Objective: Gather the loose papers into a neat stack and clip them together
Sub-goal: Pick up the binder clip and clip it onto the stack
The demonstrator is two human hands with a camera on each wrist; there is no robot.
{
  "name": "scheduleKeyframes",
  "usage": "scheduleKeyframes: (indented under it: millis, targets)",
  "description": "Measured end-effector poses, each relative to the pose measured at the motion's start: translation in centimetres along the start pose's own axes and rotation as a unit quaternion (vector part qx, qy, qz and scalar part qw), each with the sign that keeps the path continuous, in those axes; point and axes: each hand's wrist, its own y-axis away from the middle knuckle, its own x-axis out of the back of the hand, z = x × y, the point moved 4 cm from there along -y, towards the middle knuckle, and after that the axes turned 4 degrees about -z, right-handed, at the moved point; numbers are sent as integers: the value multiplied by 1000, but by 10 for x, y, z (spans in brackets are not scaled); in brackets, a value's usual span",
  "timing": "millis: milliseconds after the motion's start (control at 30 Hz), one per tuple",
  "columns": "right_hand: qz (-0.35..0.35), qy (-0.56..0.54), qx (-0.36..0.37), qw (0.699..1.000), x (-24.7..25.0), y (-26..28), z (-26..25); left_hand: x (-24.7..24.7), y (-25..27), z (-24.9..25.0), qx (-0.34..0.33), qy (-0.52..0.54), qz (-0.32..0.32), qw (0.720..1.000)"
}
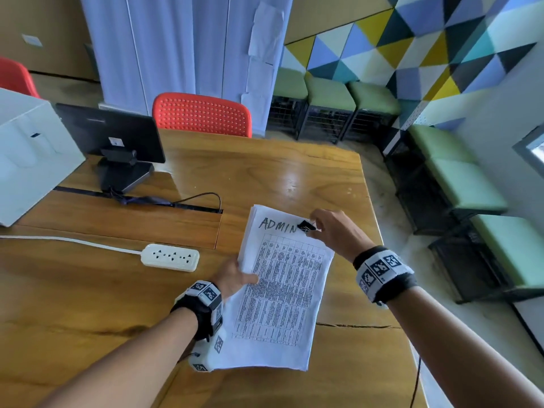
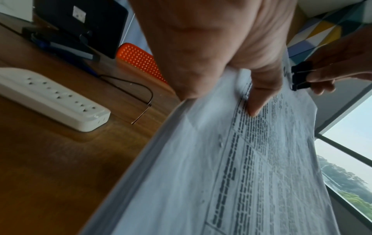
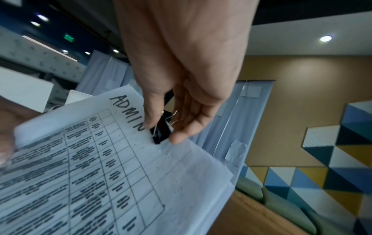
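A stack of white papers (image 1: 279,290) with a printed table and "ADMIN" handwritten on top is held above the wooden table (image 1: 88,304). My left hand (image 1: 235,279) grips the stack's left edge, thumb on the top sheet (image 2: 259,95). My right hand (image 1: 323,228) pinches a black binder clip (image 1: 306,225) by its wire handles at the stack's top right edge. The left wrist view shows the clip (image 2: 301,76) at the paper's far edge. In the right wrist view the clip (image 3: 161,132) sits on the sheet beside the "N", between thumb and fingers (image 3: 179,136).
A white power strip (image 1: 170,257) with its cord lies left of the papers. A black monitor (image 1: 112,136) and a white box (image 1: 26,154) stand at the far left, a red chair (image 1: 203,113) behind the table. Green stools (image 1: 329,95) line the right wall.
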Motion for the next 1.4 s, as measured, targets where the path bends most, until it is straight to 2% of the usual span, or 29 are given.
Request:
scheduleKeyframes:
  millis: [233, 400, 666, 833, 1000, 1133, 1233, 1333, 1400]
  targets:
    - [60, 84, 38, 994, 41, 17, -41, 0, 28, 33, -93, -13, -30, 995]
    - [85, 124, 51, 987, 47, 20, -50, -2, 32, 35, -118, 2, -41, 992]
    - [33, 175, 34, 983, 52, 15, -45, 0, 32, 38, -131, -71, -33, 988]
    - [23, 161, 71, 984, 63, 19, -46, 8, 25, 39, -125, -135, -27, 983]
    - [-19, 170, 67, 983, 64, 17, -43, 11, 22, 43, -132, -141, -44, 980]
    - [-54, 174, 52, 982, 64, 14, -40, 7, 23, 41, -128, -103, -61, 985]
    - [3, 134, 57, 989, 62, 12, -33, 4, 25, 38, -103, -29, -72, 992]
    - [149, 144, 48, 977, 59, 17, -31, -3, 28, 37, -76, 87, -82, 990]
    - [239, 98, 52, 965, 52, 25, -37, -10, 29, 38, -68, 151, -105, 981]
